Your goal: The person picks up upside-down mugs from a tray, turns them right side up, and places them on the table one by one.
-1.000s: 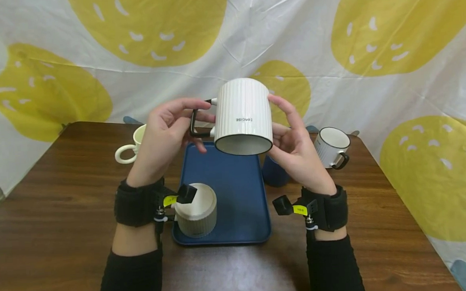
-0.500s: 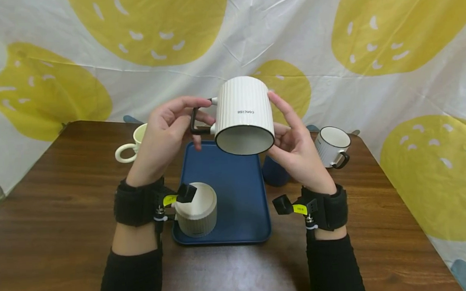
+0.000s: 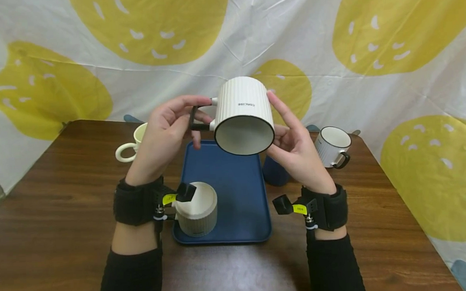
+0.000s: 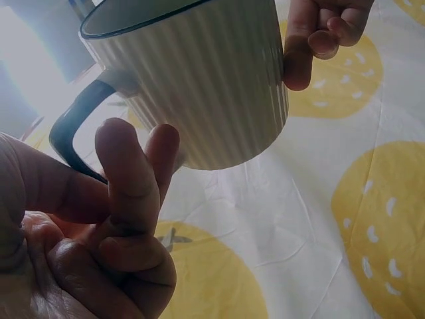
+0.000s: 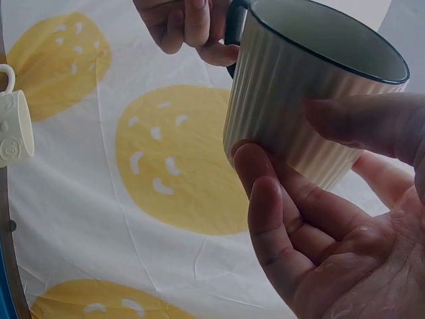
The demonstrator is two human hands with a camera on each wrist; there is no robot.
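Observation:
A white ribbed mug (image 3: 243, 106) with a black rim and black handle hangs in the air above the blue tray (image 3: 234, 184), tipped so its mouth faces me. My left hand (image 3: 192, 117) pinches the black handle (image 4: 70, 126) between thumb and fingers. From the right, my right hand (image 3: 283, 126) holds the mug's wall (image 5: 292, 113), thumb on the side and fingers under it. The mug (image 4: 199, 86) looks empty inside.
An upside-down cream ribbed cup (image 3: 197, 212) stands on the tray's near left corner. A cream mug (image 3: 133, 145) sits at the back left and a white black-rimmed mug (image 3: 332, 145) at the right. A dark blue object (image 3: 274, 172) lies beside the tray on the wooden table (image 3: 55, 192).
The mug has tipped further, so more of its inside faces me. Both hands keep their hold in about the same place.

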